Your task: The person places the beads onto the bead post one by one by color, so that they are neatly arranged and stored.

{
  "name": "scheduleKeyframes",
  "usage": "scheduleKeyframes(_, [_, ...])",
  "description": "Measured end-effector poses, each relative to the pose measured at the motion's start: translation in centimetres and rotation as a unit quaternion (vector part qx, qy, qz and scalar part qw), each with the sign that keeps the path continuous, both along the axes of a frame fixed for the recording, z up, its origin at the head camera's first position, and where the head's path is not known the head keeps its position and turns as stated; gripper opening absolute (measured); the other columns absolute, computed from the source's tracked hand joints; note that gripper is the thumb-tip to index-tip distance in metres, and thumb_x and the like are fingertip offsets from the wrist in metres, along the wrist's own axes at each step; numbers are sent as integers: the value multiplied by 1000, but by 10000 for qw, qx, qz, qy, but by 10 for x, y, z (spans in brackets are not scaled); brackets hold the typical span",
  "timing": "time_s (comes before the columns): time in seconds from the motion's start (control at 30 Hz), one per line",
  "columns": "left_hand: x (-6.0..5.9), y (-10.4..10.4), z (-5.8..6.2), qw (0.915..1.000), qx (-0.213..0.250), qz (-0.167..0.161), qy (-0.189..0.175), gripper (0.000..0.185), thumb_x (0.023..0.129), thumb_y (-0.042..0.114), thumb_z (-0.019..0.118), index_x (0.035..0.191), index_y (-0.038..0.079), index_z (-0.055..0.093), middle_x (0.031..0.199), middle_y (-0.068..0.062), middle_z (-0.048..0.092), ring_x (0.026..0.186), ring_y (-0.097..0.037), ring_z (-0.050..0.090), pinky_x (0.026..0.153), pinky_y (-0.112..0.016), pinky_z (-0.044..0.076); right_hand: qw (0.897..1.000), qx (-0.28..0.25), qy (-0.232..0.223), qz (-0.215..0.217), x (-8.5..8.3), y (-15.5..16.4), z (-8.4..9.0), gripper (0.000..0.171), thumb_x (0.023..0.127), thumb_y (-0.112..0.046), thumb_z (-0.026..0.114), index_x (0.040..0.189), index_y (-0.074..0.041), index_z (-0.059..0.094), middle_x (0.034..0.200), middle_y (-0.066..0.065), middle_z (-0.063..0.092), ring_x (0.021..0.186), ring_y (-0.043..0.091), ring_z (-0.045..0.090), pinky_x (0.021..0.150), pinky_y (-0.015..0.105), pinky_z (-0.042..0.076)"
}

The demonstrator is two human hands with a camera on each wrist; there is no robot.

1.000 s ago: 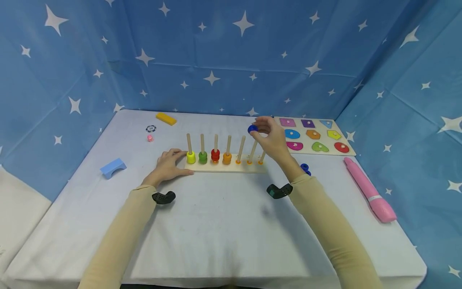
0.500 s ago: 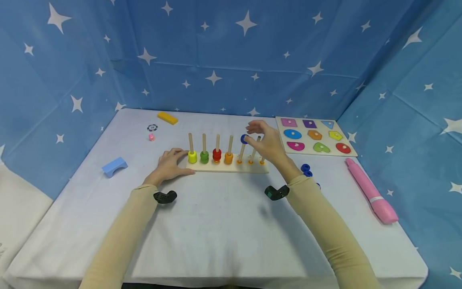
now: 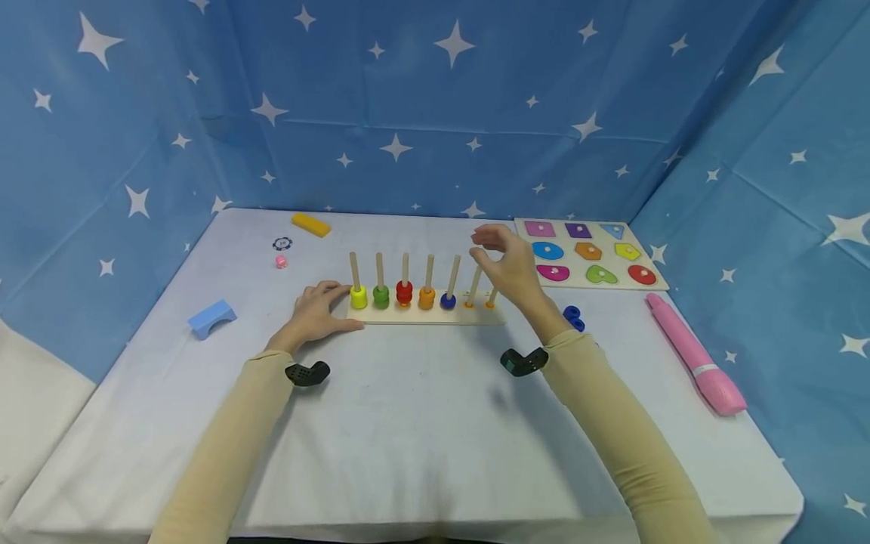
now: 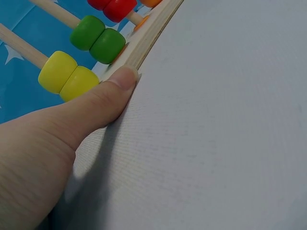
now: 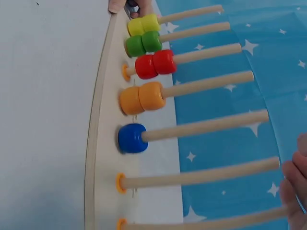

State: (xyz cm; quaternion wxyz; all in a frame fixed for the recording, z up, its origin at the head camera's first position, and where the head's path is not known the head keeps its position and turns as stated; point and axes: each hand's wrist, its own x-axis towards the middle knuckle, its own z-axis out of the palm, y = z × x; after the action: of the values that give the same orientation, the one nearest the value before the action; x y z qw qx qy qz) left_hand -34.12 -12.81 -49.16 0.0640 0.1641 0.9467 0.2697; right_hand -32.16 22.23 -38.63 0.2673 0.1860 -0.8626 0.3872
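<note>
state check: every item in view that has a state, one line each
left hand: open, thumb pressed against the peg board's end
right hand: open, empty, above the right-hand pegs
peg board: flat on table, seven pegs upright
yellow beads: two, seated on first peg
green beads: two, seated
red beads: two, seated
orange beads: two, seated
blue bead: one, seated on fifth peg
loose blue beads: on table
shape puzzle: all pieces seated

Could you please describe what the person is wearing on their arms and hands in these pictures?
Both arms are covered by long, close-fitting beige sleeves that end at the wrists. Each wrist carries a small black camera mount: one by the left hand, one by the right hand. The hands themselves are bare, with no gloves or rings visible.
</note>
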Motion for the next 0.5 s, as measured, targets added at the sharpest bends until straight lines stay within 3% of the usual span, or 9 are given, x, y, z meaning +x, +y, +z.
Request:
scheduleKeyframes(0.17, [-1, 0, -2, 10000, 1, -6, 19, 93, 72, 55, 75, 145, 12, 38, 145, -17, 29, 125, -38, 26, 99, -54, 24, 9971, -600, 120, -453, 0, 16, -1, 24, 85, -6, 68, 108, 2, 61, 100, 11, 67, 93, 22, 64, 86, 31, 49])
scheduleKeyframes(0.33, [-1, 0, -2, 10000, 52, -66, -10, 93, 72, 57, 74, 145, 12, 38, 145, -16, 29, 123, -37, 28, 98, -53, 24, 9877, -1360, -195, -745, 1, 40, -7, 24, 87, -7, 66, 108, 3, 60, 101, 14, 66, 95, 23, 63, 87, 28, 48])
scheduleKeyframes(0.5, [-2, 0, -2, 9999, 89, -74, -26, 94, 71, 58, 74, 145, 12, 38, 145, -16, 29, 122, -37, 28, 98, -53, 24, 9826, -1419, -614, -1028, 8, 62, -19, 22, 88, -10, 66, 107, 1, 63, 102, 11, 67, 96, 17, 62, 84, 24, 48])
